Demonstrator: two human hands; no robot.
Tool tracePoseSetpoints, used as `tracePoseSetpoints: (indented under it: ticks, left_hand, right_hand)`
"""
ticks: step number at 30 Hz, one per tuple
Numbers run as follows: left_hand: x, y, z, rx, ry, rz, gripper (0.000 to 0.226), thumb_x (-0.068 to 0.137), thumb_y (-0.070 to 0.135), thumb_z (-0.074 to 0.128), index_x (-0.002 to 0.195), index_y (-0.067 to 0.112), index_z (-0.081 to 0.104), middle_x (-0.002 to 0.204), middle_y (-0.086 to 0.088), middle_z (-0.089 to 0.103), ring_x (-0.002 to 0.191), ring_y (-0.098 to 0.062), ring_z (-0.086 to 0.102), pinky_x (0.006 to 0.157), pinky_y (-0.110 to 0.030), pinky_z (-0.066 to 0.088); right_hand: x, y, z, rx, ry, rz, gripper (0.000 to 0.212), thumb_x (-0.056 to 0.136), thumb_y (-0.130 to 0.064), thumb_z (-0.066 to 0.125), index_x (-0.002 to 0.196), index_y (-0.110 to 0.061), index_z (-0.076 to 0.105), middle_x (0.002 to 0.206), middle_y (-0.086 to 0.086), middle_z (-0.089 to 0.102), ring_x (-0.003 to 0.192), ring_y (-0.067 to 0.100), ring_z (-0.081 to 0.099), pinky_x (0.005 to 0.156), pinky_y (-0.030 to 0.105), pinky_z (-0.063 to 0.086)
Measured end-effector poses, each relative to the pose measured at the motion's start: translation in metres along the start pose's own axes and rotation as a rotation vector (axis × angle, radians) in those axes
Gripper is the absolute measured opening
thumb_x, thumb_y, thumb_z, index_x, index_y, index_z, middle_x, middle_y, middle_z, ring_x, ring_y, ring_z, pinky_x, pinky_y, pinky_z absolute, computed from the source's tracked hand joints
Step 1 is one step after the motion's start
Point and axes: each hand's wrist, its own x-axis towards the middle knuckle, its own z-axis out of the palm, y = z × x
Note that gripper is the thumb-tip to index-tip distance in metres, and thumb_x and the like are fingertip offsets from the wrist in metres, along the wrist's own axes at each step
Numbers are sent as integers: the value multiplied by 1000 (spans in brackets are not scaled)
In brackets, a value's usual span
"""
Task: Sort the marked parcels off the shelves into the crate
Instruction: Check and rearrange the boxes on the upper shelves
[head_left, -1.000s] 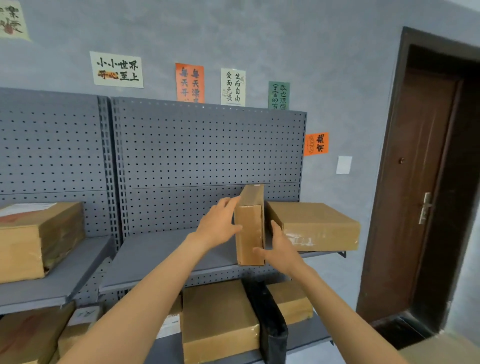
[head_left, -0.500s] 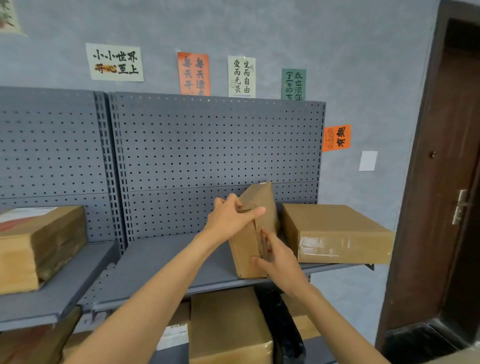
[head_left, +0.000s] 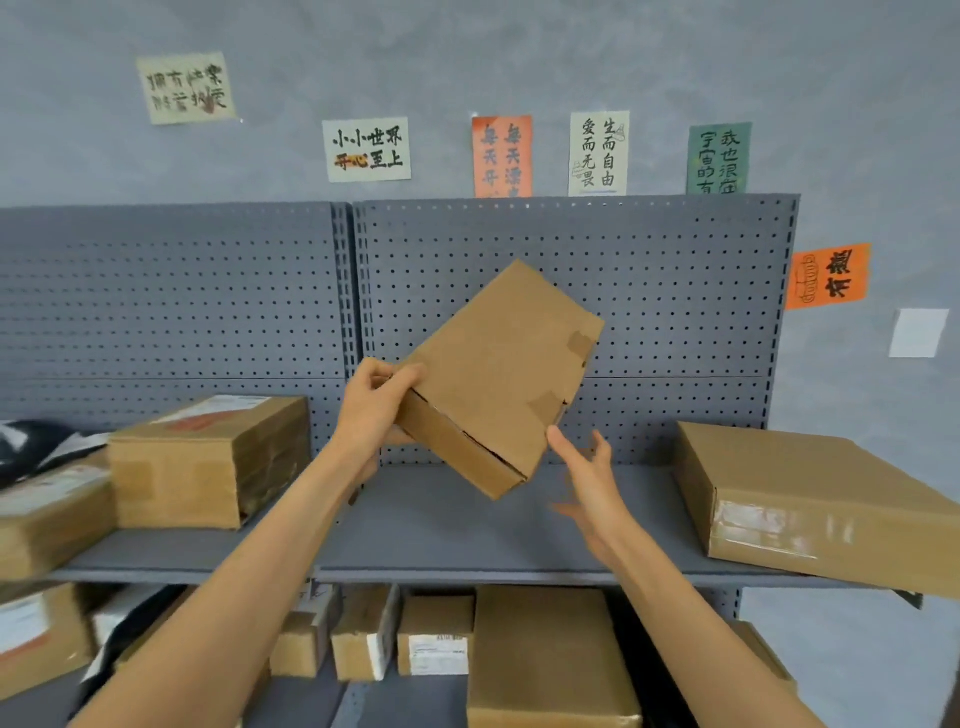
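A flat brown cardboard parcel (head_left: 498, 374) is held in the air, tilted, above the middle of the upper grey shelf (head_left: 467, 530) and in front of the perforated back panel (head_left: 675, 291); it touches no shelf. Its broad face shows patches of brown tape near the right edge. The left hand (head_left: 374, 410) grasps the parcel's lower-left corner, thumb on the broad face and fingers curled round behind the edge. The right hand (head_left: 587, 483) is released, fingers spread wide, its fingertips just beside the parcel's lower right corner; whether they touch it cannot be told. At the right end of the same shelf lies a larger taped box (head_left: 810, 509), overhanging the front edge. Toward the left end sits a box with a white label (head_left: 208, 462). Smaller parcels (head_left: 431, 634) line the lower shelf.
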Motion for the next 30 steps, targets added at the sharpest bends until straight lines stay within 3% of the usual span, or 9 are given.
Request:
tracePoseSetpoints:
  ticks: [2,4,8,11,15,18,20,23,30]
  left_hand:
    - [-5,-5,-12,-57,4,-58,26,84,33,67,78,19,46,89,-4,53,81,-22,60,60,-45,60]
    - [-9,-13,-22,-54,-19,-104,25,86,33,64,79,19,45,89,-5,51,80,-21,61,64,-47,60]
    - [-8,-25,-39,341,-5,-58,20,89,27,63,103,16,53,116,-9,51,100,-21,55,91,-48,51]
    - [-5,-24,-35,634,19,112,48,85,24,68,127,18,46,135,-9,41,127,-26,39,105,-41,35]
    - [-9,-1,1,501,-109,198,69,81,51,66,137,24,38,137,4,42,125,-16,42,99,-34,39]
    - [-10,16,30,292,-115,103,92,64,62,74,135,22,31,135,1,44,119,-18,50,96,-39,48]
    - [-10,18,42,248,-29,59,94,54,62,79,122,23,28,129,-1,45,112,-19,52,89,-39,50]
    - [-7,12,48,211,99,76,92,57,54,84,119,24,23,118,1,47,103,-18,53,77,-34,47]
    - [0,-4,36,228,136,86,91,56,49,85,115,32,18,114,3,48,97,-19,56,78,-41,53]
  right_hand:
    - [5,1,12,227,-207,141,82,77,-50,68,147,-27,32,142,5,47,123,31,53,88,57,52]
    - [6,1,25,277,-271,130,55,84,-41,65,132,-17,53,124,12,61,106,30,62,82,54,56]
    - [10,-4,37,151,-121,48,47,90,-28,64,132,-19,46,115,6,64,94,25,65,68,42,56]
    - [14,-16,43,-75,-16,-89,68,82,-33,72,140,-28,37,125,-4,58,108,18,60,89,44,53]
    - [5,-29,57,-480,38,-426,92,72,-50,71,149,-32,22,143,-10,45,125,14,48,98,36,45]
    - [-4,-28,68,-794,72,-620,99,74,-54,66,151,-29,10,148,-8,34,127,16,43,91,36,47]
    - [-8,-27,73,-941,63,-724,96,74,-52,69,149,-24,17,140,-7,39,118,19,46,81,37,50]
    - [-8,-27,72,-965,-59,-738,87,73,-49,74,142,-25,27,130,-10,41,109,17,47,75,36,51]
    - [4,-29,50,-720,-336,-653,63,82,-35,65,140,-33,43,126,-24,47,110,0,48,90,29,45]
